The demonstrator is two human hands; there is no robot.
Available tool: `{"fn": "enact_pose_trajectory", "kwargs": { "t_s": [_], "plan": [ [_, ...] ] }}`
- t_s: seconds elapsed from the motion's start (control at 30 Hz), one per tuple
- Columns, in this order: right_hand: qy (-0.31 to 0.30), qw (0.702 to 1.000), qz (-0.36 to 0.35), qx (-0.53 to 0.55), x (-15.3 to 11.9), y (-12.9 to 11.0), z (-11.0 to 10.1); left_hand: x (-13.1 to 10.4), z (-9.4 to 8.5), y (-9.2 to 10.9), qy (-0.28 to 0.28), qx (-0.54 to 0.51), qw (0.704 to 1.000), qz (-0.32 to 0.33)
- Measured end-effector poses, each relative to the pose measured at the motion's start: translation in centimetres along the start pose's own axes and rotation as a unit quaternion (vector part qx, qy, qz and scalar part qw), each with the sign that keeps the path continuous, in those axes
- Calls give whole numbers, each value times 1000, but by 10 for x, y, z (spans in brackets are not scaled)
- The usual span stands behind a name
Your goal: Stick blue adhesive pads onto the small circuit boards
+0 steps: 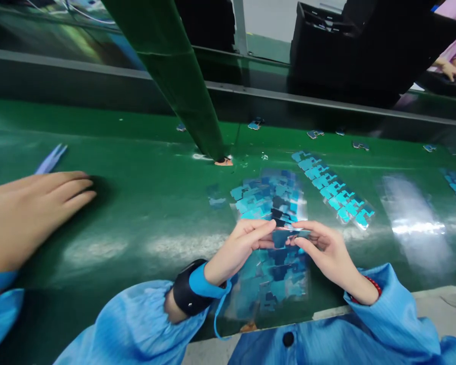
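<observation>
Between both hands I hold a small dark teal circuit board (283,237) with an irregular outline. My left hand (243,244) pinches its left end between thumb and fingers. At its right end, the thumb and fingers of my right hand (327,249) grip the edge. Right under my hands lie overlapping clear sheets of blue die-cut film pieces (279,271). More of these sheets (258,195) spread out just beyond my fingers. A single strip of bright blue film pieces (332,190) lies to the right of them.
A co-worker's hand (38,213) rests at left by tweezers (51,159). Small boards (255,123) lie along the back of the green bench (155,203). A green post (182,76) rises from it. A clear sheet (414,218) lies at right. Black bins (338,56) stand behind.
</observation>
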State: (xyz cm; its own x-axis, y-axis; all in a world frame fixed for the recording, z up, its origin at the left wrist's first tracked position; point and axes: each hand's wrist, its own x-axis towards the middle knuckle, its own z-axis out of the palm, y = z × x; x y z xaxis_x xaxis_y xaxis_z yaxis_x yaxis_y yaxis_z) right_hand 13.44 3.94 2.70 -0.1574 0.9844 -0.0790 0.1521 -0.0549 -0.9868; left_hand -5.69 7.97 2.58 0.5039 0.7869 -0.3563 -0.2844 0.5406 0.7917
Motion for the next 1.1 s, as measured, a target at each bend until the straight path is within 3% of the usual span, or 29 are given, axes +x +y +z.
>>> {"fn": "enact_pose_trajectory", "kwargs": {
  "t_s": [0.2,0.43,0.53,0.67,0.87,1.1],
  "plan": [
    [33,970,-147,-190,-6,2,-5,0,1,-1,24,-31,999,12],
    [39,933,-260,-246,-4,14,-12,4,1,-5,34,-3,999,24],
    [54,939,-233,-248,-5,22,-16,4,2,-7,25,19,999,35],
    [55,971,-139,-185,-4,29,-19,3,5,-8,17,57,997,58],
    [59,994,-53,-76,-2,24,-17,-5,12,-6,68,120,985,104],
    [6,999,-30,26,0,4,-4,-5,6,-6,21,65,997,26]
  ]
}}
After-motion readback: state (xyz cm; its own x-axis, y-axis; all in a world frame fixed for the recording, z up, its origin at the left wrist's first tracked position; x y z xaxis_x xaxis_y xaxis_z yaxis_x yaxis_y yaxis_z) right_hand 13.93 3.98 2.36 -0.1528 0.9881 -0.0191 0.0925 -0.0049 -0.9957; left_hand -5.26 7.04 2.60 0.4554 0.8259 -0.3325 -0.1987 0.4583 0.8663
